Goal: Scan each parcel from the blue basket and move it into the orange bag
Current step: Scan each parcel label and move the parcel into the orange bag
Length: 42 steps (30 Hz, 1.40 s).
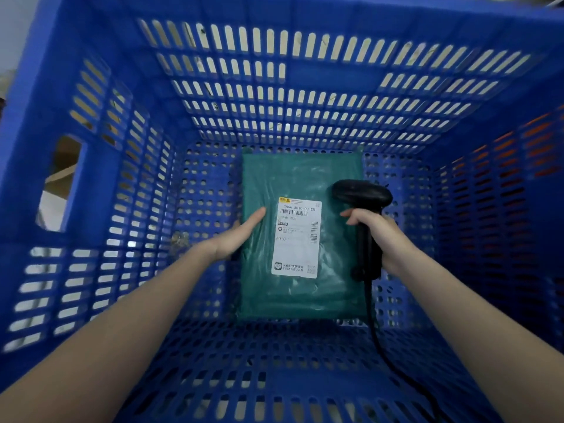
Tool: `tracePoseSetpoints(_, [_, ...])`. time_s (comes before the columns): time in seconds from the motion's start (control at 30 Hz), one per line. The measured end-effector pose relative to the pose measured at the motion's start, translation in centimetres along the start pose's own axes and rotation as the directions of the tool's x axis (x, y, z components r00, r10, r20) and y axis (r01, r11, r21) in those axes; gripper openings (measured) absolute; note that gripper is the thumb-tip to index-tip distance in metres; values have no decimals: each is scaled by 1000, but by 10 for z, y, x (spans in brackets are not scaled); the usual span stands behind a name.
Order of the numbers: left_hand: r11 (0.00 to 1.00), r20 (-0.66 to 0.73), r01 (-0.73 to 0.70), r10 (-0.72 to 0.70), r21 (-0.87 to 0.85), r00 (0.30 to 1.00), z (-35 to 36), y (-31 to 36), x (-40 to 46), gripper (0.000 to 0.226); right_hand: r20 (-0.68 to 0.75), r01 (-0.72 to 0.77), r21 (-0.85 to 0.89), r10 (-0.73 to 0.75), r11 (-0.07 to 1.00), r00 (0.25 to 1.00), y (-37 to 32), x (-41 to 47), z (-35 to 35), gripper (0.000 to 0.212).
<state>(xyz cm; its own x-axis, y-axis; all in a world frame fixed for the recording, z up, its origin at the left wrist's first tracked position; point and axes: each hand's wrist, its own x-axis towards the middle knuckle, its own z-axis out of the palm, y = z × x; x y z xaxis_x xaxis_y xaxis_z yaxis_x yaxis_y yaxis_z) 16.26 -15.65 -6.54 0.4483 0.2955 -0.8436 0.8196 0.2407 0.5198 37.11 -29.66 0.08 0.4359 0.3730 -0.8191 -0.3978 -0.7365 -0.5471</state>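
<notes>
One green parcel (300, 236) lies flat in your blue basket (274, 87), bare floor all round it. Your left hand (236, 236), fingers straight, touches its left edge; your right hand (377, 236) grips one black scanner (363, 196).

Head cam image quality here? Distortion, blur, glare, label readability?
Head view: strong wide-angle bowing of the blue basket walls; dim, bluish light; soft blur toward the edges and forearms. Mild sheen on the green parcel wrap. The label is partly legible, its small print smeared. The black scanner shows little detail.
</notes>
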Motion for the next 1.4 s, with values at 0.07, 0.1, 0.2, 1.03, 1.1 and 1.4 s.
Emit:
tracePoseSetpoints(0.07, [997,-17,-8,7,-80,1000,4,-1,6,113,16,9,34,-10,999,1000,0,3,1,21])
tracePoseSetpoints(0.1, [992,-24,6,-9,-126,1000,5,-2,8,110,18,12,50,-13,999,1000,0,3,3,20])
tracePoseSetpoints(0.2, [961,-15,75,-82,-267,997,7,-2,11,104,15,28,68,-29,997,999,0,5,7,20])
tracePoseSetpoints(1.03, [783,-148,-392,369,-482,918,-25,133,-167,94,55,371,191,-388,909,920,-112,-162,-46,18])
tracePoseSetpoints(1.1, [750,-205,-462,417,-473,886,-22,145,-193,95,41,439,188,-453,879,890,-120,-188,-54,19])
tracePoseSetpoints(1.4, [386,-550,-776,551,-499,628,-4,179,-271,101,-70,728,306,-748,614,660,-134,-264,-75,32])
